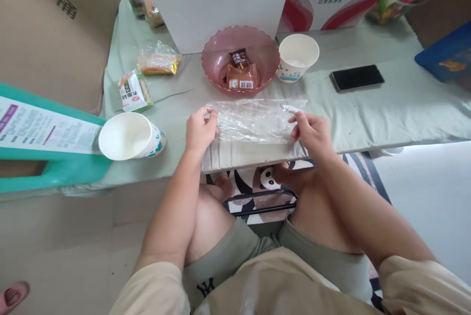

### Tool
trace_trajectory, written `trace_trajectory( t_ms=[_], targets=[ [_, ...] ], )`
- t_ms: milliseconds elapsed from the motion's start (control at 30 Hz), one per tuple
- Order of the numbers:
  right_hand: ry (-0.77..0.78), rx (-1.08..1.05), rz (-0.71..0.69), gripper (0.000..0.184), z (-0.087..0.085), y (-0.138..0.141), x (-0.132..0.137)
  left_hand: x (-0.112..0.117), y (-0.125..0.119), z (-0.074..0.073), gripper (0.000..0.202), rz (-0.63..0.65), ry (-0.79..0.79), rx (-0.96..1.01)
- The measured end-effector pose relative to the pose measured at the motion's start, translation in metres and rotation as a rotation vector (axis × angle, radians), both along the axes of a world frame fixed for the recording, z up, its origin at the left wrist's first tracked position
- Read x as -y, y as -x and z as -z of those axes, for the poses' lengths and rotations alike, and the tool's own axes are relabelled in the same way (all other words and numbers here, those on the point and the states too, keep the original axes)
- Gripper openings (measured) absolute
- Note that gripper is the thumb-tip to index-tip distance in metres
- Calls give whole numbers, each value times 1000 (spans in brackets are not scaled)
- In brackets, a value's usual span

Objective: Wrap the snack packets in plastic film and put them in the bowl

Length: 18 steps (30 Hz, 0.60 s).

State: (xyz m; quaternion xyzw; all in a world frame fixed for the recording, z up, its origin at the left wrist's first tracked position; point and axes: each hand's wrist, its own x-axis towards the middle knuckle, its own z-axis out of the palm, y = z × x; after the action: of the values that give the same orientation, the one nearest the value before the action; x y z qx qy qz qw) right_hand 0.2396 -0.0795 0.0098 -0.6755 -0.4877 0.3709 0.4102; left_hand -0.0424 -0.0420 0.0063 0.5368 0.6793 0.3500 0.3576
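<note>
Two forearms reach forward over the knees. The left hand pinches the left edge of a clear plastic bag; the right hand pinches its right edge. It lies flat at the near tabletop edge, before a pink bowl.

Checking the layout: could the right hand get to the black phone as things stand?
Probably yes. The right hand pinches the clear plastic bag, and only table cover lies between it and the phone; it would have to let go first.
</note>
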Motion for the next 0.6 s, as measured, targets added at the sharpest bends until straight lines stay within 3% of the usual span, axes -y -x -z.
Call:
trace_trajectory(
  t_ms=[167, 433, 500, 600],
  targets=[
    [126, 211, 61, 36, -5, -8, 12, -1, 1, -3, 20, 54, -27, -81],
    [155, 617, -28, 58, 5, -20, 23, -13, -11, 3, 16, 32, -40, -374],
    [147, 721, -33, 62, 7, -18, 24, -16, -17, 3, 25, 41, -72, -414],
    [120, 850, -42, 71, 7, -14, 28, -19, -25, 4, 49, 159, -117, -402]
  ],
)
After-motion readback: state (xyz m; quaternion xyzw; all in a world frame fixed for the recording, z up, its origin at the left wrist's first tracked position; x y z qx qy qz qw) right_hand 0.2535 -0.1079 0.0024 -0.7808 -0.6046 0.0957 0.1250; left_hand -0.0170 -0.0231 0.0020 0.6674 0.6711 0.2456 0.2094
